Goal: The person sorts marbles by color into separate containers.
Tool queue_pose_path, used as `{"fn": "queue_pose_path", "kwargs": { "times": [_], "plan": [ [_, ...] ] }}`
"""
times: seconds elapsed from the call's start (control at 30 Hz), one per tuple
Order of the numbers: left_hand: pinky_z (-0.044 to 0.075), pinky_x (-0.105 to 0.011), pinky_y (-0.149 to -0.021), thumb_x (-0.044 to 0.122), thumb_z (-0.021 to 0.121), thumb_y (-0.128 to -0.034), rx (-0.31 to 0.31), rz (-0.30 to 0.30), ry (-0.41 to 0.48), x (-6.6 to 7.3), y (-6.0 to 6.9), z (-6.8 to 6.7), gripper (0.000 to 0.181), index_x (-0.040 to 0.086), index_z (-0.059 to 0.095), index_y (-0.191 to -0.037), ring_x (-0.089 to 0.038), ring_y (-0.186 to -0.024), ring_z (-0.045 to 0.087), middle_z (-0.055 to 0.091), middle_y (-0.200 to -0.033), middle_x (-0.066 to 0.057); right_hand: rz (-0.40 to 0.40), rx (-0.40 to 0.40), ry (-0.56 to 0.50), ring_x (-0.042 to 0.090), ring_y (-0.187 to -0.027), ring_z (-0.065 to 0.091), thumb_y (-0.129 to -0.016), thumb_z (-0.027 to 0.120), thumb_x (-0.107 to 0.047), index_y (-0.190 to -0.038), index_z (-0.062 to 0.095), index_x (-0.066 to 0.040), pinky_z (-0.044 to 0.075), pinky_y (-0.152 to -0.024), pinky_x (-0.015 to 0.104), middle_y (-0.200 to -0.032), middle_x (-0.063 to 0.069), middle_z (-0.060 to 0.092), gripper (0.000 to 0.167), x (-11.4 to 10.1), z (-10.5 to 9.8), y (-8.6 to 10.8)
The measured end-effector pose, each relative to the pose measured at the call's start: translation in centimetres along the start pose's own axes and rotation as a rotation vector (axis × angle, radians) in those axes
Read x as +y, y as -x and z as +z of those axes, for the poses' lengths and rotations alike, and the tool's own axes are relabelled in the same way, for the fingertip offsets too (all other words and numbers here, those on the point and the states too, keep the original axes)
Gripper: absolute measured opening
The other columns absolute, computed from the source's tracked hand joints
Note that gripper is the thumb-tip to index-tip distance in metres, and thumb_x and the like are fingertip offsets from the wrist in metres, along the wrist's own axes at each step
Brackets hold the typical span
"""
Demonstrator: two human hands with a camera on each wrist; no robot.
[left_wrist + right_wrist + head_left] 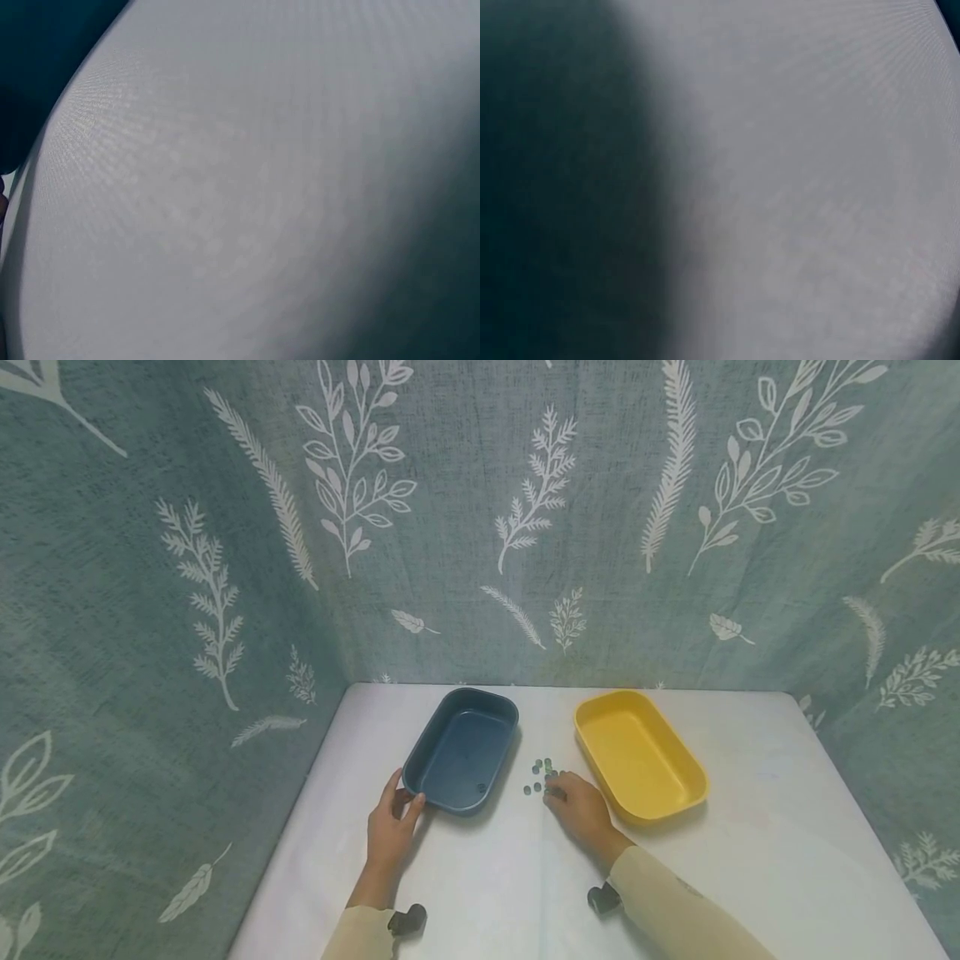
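Observation:
In the head view my left hand [390, 827] grips the near left corner of a dark blue tray [422, 752], thumb at the near rim and fingers along the left side. A couple of small dark pieces lie in the tray's near right corner. My right hand [585, 810] reaches down to a loose group of small round green pieces [537, 787] between the trays. Its fingers are curled and the fingertips are partly hidden, so a pinched piece cannot be made out. The left wrist view catches the blue tray's side [45, 60]; the right wrist view is mostly blurred.
A yellow tray [637, 752] stands just right of my right hand, angled on the white table [780, 793]. Behind and to the left hangs patterned green-blue cloth [465, 543]. A dark wrist device [602, 898] sits at each sleeve.

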State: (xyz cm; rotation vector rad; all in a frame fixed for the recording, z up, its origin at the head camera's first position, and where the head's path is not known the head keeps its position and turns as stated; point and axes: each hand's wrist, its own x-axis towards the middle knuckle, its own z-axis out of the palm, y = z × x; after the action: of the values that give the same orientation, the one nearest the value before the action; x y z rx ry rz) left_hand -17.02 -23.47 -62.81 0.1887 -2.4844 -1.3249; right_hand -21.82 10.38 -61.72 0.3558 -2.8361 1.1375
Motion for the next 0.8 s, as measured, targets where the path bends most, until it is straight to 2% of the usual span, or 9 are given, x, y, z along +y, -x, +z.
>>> {"fn": "queue_pose_path", "kwargs": {
  "times": [0.37, 0.6, 0.8],
  "plan": [
    [0.032, -0.054, -0.108, 0.038, 0.068, -0.0923, 0.005, 0.003, -0.003, -0.18, -0.09, 0.02, 0.068, 0.017, 0.037, -0.15, -0.035, -0.122, 0.054, 0.066, -0.12, -0.013, -0.022, -0.017, 0.054, 0.024, -0.108, 0.062, -0.09, 0.071, -0.019, -0.109, 0.07, -0.012, 0.046, -0.098, 0.039, -0.11, 0.003, 0.067, 0.021, -0.2, -0.16, -0.2],
    [0.031, -0.054, -0.109, 0.037, 0.068, -0.0922, 0.005, 0.021, -0.008, -0.28, -0.23, 0.09, 0.069, 0.016, 0.036, -0.15, -0.035, -0.121, 0.055, 0.066, -0.119, -0.014, 0.019, -0.078, 0.074, 0.022, -0.108, 0.061, -0.092, 0.067, -0.02, -0.113, 0.068, -0.012, 0.046, -0.098, 0.039, -0.109, 0.001, 0.066, 0.022, -0.65, -0.49, -0.38],
    [0.03, -0.056, -0.109, 0.039, 0.067, -0.0924, 0.006, 0.001, -0.024, -0.15, -0.07, 0.09, 0.069, 0.017, 0.036, -0.15, -0.036, -0.123, 0.053, 0.066, -0.121, -0.015, 0.015, -0.108, 0.071, 0.024, -0.113, 0.06, -0.094, 0.064, -0.02, -0.117, 0.066, -0.01, 0.045, -0.1, 0.041, -0.114, 0.004, 0.065, 0.025, -0.93, -0.67, -0.33]
  ]
}}
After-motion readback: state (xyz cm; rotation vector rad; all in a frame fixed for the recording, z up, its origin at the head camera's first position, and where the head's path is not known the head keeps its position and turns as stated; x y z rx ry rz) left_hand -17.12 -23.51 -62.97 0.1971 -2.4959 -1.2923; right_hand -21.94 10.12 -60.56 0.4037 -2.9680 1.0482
